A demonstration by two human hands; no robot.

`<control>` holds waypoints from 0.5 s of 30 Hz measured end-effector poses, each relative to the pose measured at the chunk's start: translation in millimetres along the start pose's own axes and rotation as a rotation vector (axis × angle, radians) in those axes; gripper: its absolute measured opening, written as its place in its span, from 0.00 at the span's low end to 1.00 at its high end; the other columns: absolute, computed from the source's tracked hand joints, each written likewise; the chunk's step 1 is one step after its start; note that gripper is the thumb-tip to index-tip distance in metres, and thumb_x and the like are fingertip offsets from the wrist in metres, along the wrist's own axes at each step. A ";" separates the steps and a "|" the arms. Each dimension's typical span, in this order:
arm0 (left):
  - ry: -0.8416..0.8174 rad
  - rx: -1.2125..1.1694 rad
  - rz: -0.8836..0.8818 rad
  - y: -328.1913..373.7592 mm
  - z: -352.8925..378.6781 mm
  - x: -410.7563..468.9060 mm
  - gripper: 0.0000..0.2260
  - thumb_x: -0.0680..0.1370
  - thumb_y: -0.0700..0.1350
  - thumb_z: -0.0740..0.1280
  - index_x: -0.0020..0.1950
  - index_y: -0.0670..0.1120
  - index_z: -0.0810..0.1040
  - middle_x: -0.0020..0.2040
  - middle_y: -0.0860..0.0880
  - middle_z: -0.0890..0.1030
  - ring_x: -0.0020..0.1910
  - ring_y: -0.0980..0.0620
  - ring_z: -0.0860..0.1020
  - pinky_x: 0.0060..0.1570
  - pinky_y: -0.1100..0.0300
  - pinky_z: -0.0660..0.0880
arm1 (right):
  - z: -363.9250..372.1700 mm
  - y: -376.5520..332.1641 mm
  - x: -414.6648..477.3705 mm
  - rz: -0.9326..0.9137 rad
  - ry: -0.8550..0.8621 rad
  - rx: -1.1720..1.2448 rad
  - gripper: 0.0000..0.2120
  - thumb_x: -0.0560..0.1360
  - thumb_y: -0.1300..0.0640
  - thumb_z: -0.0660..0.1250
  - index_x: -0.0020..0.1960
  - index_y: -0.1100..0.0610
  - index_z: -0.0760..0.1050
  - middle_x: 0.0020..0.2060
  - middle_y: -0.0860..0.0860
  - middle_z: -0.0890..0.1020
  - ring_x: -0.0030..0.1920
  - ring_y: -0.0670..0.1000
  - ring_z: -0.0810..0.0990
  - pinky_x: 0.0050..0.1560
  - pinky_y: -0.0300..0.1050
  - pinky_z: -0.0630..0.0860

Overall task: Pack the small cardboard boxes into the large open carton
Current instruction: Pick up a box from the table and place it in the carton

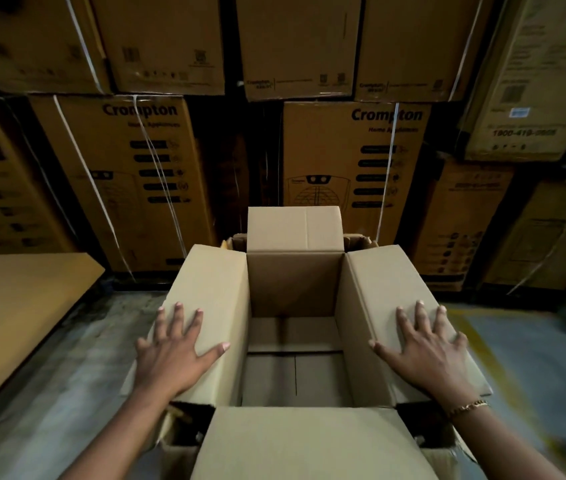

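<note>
Your left hand (174, 351) and right hand (428, 348) press fingers spread flat, holding nothing, on the large open brown cardboard carton (295, 341) flaps on the floor; release and they may spring inward, blocking small boxes, none visible

Running off the bottom edge: the near flap (312, 441) of the large carton (295, 289) and both forearms. Smearing into blur at the right: the floor (534, 358). Hiding partly under the carton's flaps: a ragged darker box (361, 241). Blurring beyond reading: small print on the stacked cartons (143, 174) behind.
</note>
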State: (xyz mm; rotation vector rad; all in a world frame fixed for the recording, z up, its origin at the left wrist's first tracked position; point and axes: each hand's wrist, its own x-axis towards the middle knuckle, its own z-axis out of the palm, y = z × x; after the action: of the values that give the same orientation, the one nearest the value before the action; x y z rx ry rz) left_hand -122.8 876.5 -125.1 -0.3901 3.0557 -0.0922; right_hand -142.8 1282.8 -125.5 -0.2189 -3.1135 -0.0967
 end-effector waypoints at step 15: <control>0.169 0.023 0.016 0.1 -2.9 -12.1 0.37 0.76 0.72 0.45 0.79 0.55 0.61 0.81 0.48 0.59 0.80 0.42 0.54 0.72 0.35 0.54 | -2.3 -2.4 -5.6 -0.013 0.021 -0.020 0.49 0.70 0.20 0.39 0.83 0.48 0.49 0.82 0.56 0.47 0.80 0.65 0.41 0.76 0.66 0.39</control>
State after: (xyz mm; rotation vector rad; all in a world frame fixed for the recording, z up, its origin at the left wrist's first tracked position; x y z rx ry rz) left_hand -111.3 879.9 -121.6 -0.3753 3.2195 -0.1677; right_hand -137.6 1279.5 -123.4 -0.1973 -3.0945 -0.1297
